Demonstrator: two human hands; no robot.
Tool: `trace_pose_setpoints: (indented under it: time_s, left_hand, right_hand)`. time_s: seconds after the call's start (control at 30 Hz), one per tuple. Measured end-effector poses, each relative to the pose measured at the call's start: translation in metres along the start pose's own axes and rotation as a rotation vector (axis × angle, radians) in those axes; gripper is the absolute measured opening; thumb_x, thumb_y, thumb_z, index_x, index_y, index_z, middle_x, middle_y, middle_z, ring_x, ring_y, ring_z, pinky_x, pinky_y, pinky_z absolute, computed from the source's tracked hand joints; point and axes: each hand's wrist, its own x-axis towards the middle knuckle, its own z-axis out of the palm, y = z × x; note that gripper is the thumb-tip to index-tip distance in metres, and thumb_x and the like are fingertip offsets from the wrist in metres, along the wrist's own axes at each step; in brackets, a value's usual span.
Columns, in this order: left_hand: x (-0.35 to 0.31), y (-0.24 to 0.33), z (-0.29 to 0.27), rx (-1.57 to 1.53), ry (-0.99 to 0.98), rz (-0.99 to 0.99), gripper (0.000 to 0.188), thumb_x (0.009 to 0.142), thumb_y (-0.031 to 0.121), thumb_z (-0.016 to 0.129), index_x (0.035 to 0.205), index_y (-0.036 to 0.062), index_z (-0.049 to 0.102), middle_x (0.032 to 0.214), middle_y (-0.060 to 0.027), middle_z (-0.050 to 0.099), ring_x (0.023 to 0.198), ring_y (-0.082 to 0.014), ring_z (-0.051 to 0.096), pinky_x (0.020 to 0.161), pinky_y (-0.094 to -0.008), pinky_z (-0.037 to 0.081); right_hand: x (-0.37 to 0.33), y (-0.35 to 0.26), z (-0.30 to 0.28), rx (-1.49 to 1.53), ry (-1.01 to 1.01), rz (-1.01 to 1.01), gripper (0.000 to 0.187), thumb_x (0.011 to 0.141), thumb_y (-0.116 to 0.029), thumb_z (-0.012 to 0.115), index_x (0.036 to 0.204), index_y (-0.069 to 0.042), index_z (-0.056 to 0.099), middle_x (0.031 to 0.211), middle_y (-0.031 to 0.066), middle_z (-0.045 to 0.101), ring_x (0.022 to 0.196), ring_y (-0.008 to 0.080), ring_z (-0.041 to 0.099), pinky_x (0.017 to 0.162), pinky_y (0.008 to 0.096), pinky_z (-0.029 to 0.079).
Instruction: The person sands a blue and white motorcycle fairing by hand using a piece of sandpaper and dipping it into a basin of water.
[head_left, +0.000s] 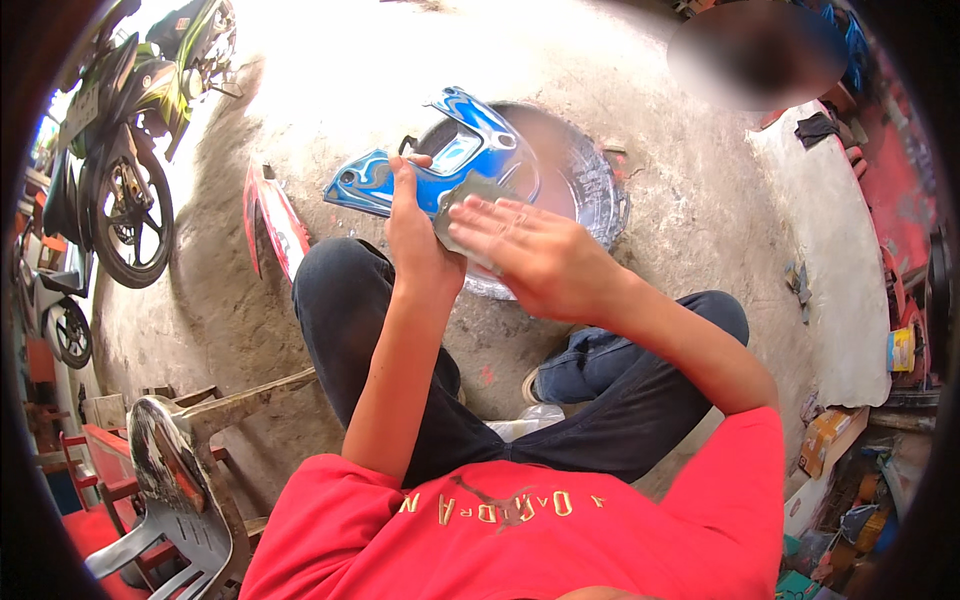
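A blue motorcycle body panel (430, 187) with silver swirls is held up in front of me, tilted over a round basin. My left hand (420, 235) grips its near edge, the thumb lying along the upper face and the other fingers mostly hidden beneath. My right hand (535, 255), a little blurred, presses nearly straight fingers onto a dark grey sheet that looks like sandpaper (468, 190), against the panel's near right part. Below, the black basin (606, 185) contains murky brownish liquid, and its rim is streaked with pale residue.
A red-and-white panel (278, 222) lies on the concrete floor, left of my knee. Motorcycles (135, 200) stand at the far left. A worn grey plastic chair (190, 490) is close at lower left. Boxes (832, 440) and clutter line the right side; a blurred patch covers the upper right.
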Motion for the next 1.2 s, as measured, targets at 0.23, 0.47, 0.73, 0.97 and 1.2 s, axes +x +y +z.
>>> trace_pose_setpoints:
  time_s: [0.23, 0.47, 0.73, 0.97, 1.2]
  left_hand:
    - [0.001, -0.003, 0.001, -0.024, 0.075, 0.013, 0.021, 0.108, 0.027, 0.049, 0.112, 0.0090, 0.059, 0.112, -0.0076, 0.064, 0.105, -0.0216, 0.065, 0.093, -0.0417, 0.054]
    - [0.003, -0.002, -0.003, -0.031, 0.035, 0.033, 0.021, 0.106, 0.029, 0.053, 0.113, 0.0107, 0.059, 0.111, -0.0070, 0.064, 0.101, -0.0207, 0.066, 0.088, -0.0402, 0.056]
    - [0.003, 0.000, -0.002, -0.010, 0.035, 0.037, 0.024, 0.106, 0.034, 0.055, 0.112, 0.0117, 0.060, 0.108, -0.0053, 0.065, 0.098, -0.0182, 0.068, 0.085, -0.0380, 0.057]
    - [0.002, 0.001, -0.004, -0.007, -0.004, -0.023, 0.018, 0.105, 0.024, 0.052, 0.111, 0.0092, 0.061, 0.111, -0.0076, 0.065, 0.105, -0.0214, 0.065, 0.093, -0.0416, 0.054]
    - [0.009, -0.001, -0.014, -0.024, -0.038, 0.000, 0.022, 0.105, 0.032, 0.056, 0.111, 0.0122, 0.063, 0.108, -0.0055, 0.066, 0.097, -0.0184, 0.068, 0.086, -0.0371, 0.057]
  right_hand:
    - [-0.006, 0.039, 0.003, 0.058, 0.085, 0.181, 0.045, 0.088, 0.003, 0.061, 0.131, -0.005, 0.065, 0.130, 0.0201, 0.066, 0.124, 0.0347, 0.063, 0.104, 0.0417, 0.052]
    - [-0.009, 0.060, -0.008, 0.033, 0.055, 0.326, 0.036, 0.095, -0.002, 0.054, 0.128, -0.002, 0.065, 0.130, 0.0220, 0.065, 0.121, 0.0345, 0.064, 0.102, 0.0405, 0.053]
    - [-0.008, 0.066, -0.011, 0.051, -0.004, 0.401, 0.041, 0.088, 0.003, 0.061, 0.129, 0.001, 0.063, 0.131, 0.0195, 0.066, 0.122, 0.0337, 0.064, 0.107, 0.0409, 0.051]
    - [-0.007, 0.031, 0.003, -0.085, 0.091, 0.017, 0.037, 0.087, -0.004, 0.060, 0.122, -0.003, 0.068, 0.121, 0.0185, 0.071, 0.114, 0.0291, 0.069, 0.101, 0.0412, 0.054]
    - [-0.002, 0.004, 0.000, 0.034, -0.002, -0.007, 0.042, 0.089, 0.003, 0.056, 0.130, 0.000, 0.063, 0.128, 0.0214, 0.067, 0.123, 0.0335, 0.063, 0.106, 0.0415, 0.051]
